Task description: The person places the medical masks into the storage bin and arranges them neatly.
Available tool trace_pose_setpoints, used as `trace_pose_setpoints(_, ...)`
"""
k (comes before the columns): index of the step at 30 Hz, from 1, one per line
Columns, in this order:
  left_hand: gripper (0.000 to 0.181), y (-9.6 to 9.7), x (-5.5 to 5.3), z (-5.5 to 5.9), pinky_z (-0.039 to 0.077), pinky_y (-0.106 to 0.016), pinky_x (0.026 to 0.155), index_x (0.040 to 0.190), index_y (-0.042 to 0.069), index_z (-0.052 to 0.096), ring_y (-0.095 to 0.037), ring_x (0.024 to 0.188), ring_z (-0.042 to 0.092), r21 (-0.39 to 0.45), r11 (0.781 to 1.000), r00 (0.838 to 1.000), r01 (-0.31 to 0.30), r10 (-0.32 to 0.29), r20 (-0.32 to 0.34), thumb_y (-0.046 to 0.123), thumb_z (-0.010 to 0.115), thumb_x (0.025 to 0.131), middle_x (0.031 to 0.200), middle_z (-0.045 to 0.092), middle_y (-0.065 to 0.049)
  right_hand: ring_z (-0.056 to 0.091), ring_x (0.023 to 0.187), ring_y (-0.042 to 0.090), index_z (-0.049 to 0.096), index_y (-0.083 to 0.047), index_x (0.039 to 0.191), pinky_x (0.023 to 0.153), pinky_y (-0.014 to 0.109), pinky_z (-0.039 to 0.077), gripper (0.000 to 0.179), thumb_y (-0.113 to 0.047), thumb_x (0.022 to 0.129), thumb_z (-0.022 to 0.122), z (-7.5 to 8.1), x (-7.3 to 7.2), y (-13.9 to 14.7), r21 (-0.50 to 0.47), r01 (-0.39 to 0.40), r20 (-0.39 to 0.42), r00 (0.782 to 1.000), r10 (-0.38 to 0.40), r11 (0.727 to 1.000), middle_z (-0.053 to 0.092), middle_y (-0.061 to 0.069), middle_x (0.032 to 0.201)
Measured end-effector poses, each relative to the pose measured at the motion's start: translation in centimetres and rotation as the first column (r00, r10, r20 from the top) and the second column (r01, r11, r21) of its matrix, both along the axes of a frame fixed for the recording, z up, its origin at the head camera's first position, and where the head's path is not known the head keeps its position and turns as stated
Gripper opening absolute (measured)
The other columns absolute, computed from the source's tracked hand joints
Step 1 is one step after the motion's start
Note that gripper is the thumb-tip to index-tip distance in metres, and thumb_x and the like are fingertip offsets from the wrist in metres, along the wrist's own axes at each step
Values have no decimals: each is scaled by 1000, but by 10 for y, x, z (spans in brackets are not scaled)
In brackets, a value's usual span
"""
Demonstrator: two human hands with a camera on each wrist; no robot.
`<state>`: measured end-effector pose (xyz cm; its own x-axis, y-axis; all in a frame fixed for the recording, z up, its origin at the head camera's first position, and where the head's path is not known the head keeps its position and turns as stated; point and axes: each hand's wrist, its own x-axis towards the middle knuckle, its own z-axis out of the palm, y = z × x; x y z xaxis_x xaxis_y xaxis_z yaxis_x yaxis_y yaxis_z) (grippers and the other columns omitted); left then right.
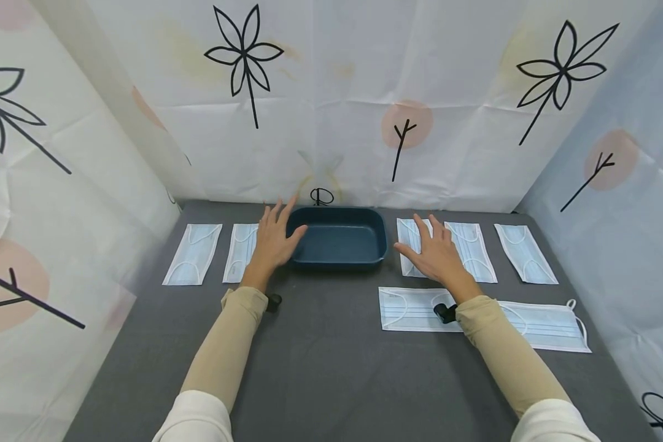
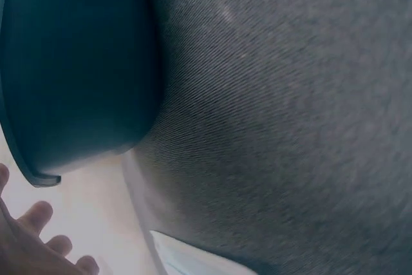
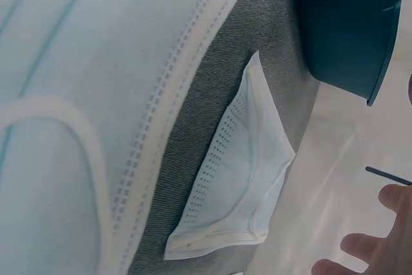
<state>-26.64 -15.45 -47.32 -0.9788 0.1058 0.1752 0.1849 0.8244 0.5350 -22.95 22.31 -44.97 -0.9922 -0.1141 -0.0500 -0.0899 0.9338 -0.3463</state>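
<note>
My left hand (image 1: pixel 272 244) is spread beside the left end of a dark teal rectangular tub (image 1: pixel 337 267), its thumb overlapping the rim in the head view. Nothing is in its fingers (image 2: pixel 38 214). Left of that hand lies a pale blue face mask (image 1: pixel 240 252), partly hidden by it. My right hand (image 1: pixel 439 255), fingers apart and holding nothing, hovers over another mask (image 1: pixel 406 233) to the right of the tub. A neighbouring mask (image 1: pixel 469 245) lies just right of this hand. Below the right wrist, one wide mask (image 1: pixel 411 310) lies crosswise, ear loops showing.
Another mask (image 1: pixel 193 255) lies at the far left, and one (image 1: pixel 526 255) at the far right. A second crosswise mask (image 1: pixel 552 325) lies right of my forearm. White printed cloth (image 1: pixel 331 123) hangs behind and along both sides of the grey table (image 1: pixel 331 368).
</note>
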Motion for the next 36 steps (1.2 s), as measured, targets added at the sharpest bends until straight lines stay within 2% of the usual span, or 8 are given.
trace_pose_setpoints(6,68,-3,4,-7,14,-70,122,164,35,21,-45,158,7,142,990,999,-1,-5,41,54,45,103,169,23,-16,21,147,58,16,-15,164,110,73,32,92,-66,96,51,-3,9,9,-23,10,-3,1000,-10,1000,10,30,167)
trace_pose_setpoints(13,62,-8,8,-14,24,-63,121,162,38,24,-38,155,22,245,969,995,-37,13,100,50,44,105,167,26,-12,24,145,61,23,-13,163,109,75,31,87,-58,96,58,-8,18,20,-87,23,3,1000,-23,996,18,33,163)
trace_pose_setpoints(18,58,-10,9,-20,26,-62,121,161,36,28,-37,151,30,311,949,993,-45,8,119,46,43,106,163,31,-14,25,144,62,26,-13,162,109,76,31,86,-54,96,61,-14,21,26,-112,51,26,999,-48,992,22,34,161)
trace_pose_setpoints(23,54,-10,10,-24,31,-58,119,158,30,37,-35,143,40,407,912,993,-46,-2,118,36,45,106,158,38,-15,27,140,65,26,-11,161,106,77,34,83,-48,96,63,-16,24,27,-105,95,85,993,-86,990,24,38,158)
trace_pose_setpoints(27,50,-9,11,-27,34,-55,118,155,28,44,-33,141,44,461,886,992,-57,0,123,31,45,106,157,42,-12,33,136,66,27,-8,160,104,74,38,80,-41,97,65,-17,27,27,-105,132,123,985,-119,986,27,42,152)
trace_pose_setpoints(31,46,-8,13,-30,36,-54,118,153,29,47,-31,145,43,510,856,987,-85,4,158,31,44,107,160,42,-9,39,131,63,30,-6,159,101,70,42,77,-33,97,65,-19,27,26,-120,174,144,977,-157,977,32,43,146)
trace_pose_setpoints(36,44,-7,12,-34,33,-53,121,152,29,48,-30,149,39,594,797,982,-110,-4,187,31,45,108,162,40,-10,43,124,60,33,-5,157,94,66,45,72,-29,97,65,-21,26,25,-132,217,160,968,-196,967,36,42,140)
